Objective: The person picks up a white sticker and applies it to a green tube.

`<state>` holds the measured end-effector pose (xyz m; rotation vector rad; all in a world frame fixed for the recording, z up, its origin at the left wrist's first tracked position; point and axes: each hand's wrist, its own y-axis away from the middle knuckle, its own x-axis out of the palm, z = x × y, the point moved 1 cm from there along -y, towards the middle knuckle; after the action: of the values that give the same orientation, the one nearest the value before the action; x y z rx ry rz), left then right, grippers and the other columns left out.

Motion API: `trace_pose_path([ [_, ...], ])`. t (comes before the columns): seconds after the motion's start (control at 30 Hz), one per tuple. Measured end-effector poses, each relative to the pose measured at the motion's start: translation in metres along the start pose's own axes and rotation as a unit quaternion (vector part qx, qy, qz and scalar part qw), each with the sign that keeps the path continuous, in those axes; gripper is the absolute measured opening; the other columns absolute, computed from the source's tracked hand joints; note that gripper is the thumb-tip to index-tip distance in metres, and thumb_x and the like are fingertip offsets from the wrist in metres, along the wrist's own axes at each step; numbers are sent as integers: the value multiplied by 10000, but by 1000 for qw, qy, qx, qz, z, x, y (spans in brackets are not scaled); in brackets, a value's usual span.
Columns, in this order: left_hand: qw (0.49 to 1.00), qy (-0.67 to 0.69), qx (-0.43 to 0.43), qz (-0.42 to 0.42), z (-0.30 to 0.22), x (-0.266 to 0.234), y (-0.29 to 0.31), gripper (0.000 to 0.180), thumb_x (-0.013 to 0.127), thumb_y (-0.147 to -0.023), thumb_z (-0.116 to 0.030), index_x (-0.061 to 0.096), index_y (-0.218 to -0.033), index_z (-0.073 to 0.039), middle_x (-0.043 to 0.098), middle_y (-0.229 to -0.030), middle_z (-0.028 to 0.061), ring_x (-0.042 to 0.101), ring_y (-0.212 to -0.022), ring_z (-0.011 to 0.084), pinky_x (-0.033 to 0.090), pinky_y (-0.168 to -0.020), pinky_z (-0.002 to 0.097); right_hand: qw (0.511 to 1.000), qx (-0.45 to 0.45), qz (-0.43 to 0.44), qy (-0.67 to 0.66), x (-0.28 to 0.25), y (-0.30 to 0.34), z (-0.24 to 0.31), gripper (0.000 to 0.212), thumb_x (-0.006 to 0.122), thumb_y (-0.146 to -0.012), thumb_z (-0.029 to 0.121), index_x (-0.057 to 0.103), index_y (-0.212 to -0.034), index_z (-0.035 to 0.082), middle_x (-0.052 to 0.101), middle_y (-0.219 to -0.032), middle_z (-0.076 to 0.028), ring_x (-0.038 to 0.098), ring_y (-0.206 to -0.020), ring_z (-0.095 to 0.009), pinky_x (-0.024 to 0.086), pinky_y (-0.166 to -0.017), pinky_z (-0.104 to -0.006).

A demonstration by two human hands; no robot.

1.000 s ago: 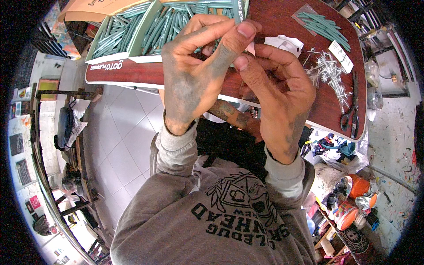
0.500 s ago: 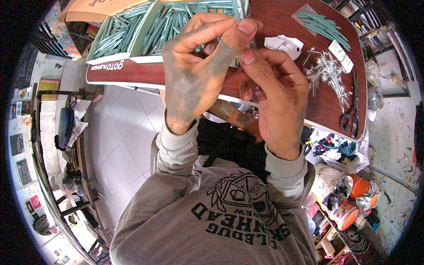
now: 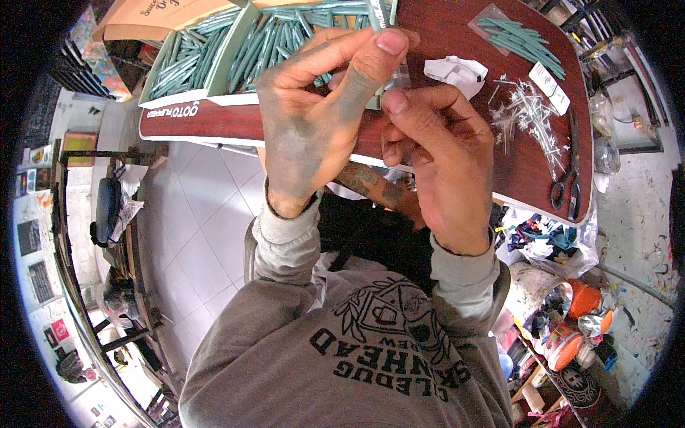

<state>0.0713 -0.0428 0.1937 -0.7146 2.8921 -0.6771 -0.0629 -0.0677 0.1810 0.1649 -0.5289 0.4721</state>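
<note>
Since the frame half a second ago, our right grip (image 3: pixel 449 160) had sunk a little, widening the gap to our left grip (image 3: pixel 303 135), and the teal piece (image 3: pixel 379 13) had tipped slightly leftward. We pinched that piece between left thumb and forefinger, above the near edge of the tabletop (image 3: pixel 442 28); its upper end ran out at the top of the view and our fingers hid its lower part, so we could not make out its full shape. Our right thumb lay close to curled fingers, but we could not tell whether they pressed on anything. Something clear between the hands was too faint to name. Behind our left hand, the green tray (image 3: pixel 230 68) was partly covered, its far side cut off, with slender teal pens (image 3: pixel 271 53) heaped inside. To the right we saw a white crumpled piece (image 3: pixel 457 75), more teal pens on a clear bag, a tangled pile of thin sticks (image 3: pixel 531 114) and scissors (image 3: pixel 566 192). We could not tell whose tattooed limb (image 3: pixel 371 182) showed between our wrists.
</note>
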Motion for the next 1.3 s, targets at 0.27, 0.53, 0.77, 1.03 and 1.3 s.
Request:
trace_pose_path([
  [0.27,999,-39,22,9,-8,0,-7,194,735,-908,-202,773,-1028,-53,650,-850,-12,461,-684,23,334,-563,191,999,29,-24,34,-19,4,-16,129,702,-860,94,636,-908,-6,680,-821,-70,631,-675,-138,511,-646,-272],
  [0.53,999,-30,24,1,-16,-2,-9,203,722,-921,-200,765,-1040,-40,642,-832,-21,417,-640,9,296,-541,181,963,29,-83,256,-74,32,-34,104,662,-887,52,664,-989,34,679,-859,-54,619,-689,-127,508,-626,-284],
  [0.77,1000,-8,-3,21,-15,5,-10,208,722,-920,-195,759,-1042,-31,620,-829,-28,386,-642,18,292,-547,190,745,-256,-112,606,-108,-14,-13,201,637,-945,195,647,-1073,41,684,-871,-124,659,-761,-324,530,-721,-429],
  [1.03,997,-34,-30,56,-13,11,-5,187,730,-909,-194,752,-985,-25,611,-794,0,433,-633,37,302,-530,219,832,-256,-100,481,-61,-12,36,247,638,-952,212,668,-1055,-11,635,-1096,-163,640,-993,-307,503,-886,-418],
  [1.3,988,-60,-54,134,-22,14,2,110,719,-892,-79,714,-909,29,611,-856,14,521,-711,67,383,-597,202,933,-143,102,315,-16,-62,94,491,488,-1007,478,714,-989,42,681,-843,-23,588,-755,-92,435,-690,-235],
])
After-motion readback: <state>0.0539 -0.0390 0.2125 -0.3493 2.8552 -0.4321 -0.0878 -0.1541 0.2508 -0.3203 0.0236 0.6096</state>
